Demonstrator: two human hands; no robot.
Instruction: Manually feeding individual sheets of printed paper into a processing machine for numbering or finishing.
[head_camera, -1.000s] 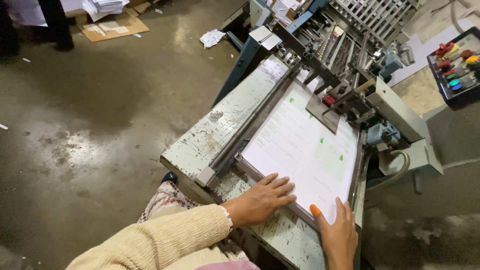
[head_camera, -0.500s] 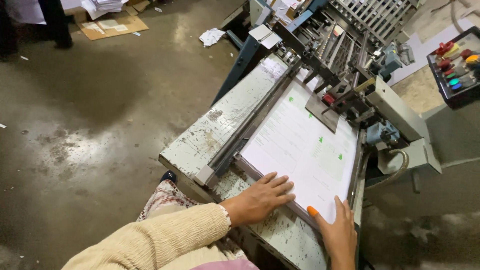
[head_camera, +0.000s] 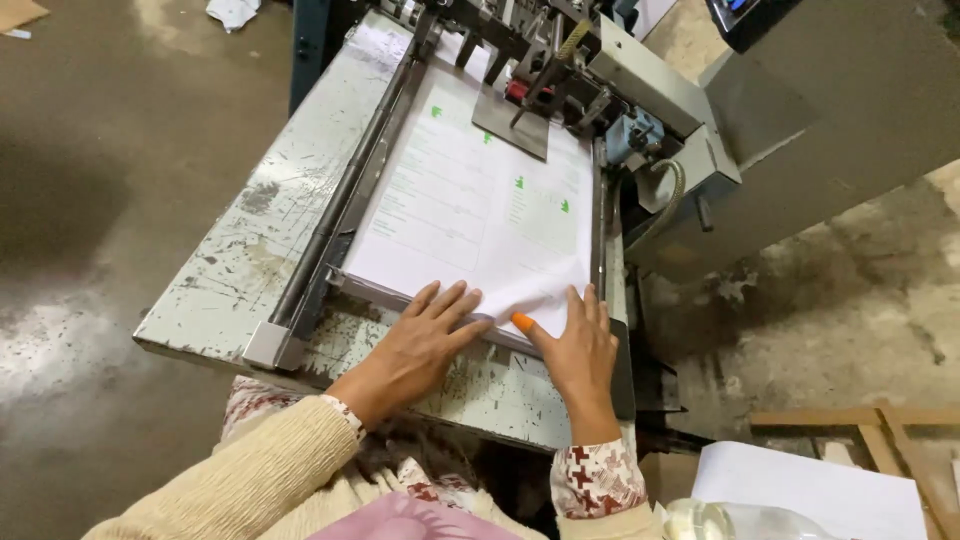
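A stack of white printed sheets with small green marks lies on the worn grey feed table of a paper machine. My left hand rests flat at the stack's near edge, fingers spread. My right hand, with an orange thumbnail, presses the near right corner, where the top sheets are lifted and creased. Neither hand grips anything. Cream knit sleeves cover my arms.
A metal guide rail runs along the stack's left side. The feeder mechanism and a grey housing stand at the far end and right. White sheets and wooden strips lie on the concrete floor at lower right.
The view has swung closer and more directly over the table. My right hand has moved up onto the stack's near right corner; my left hand stays at the near edge.
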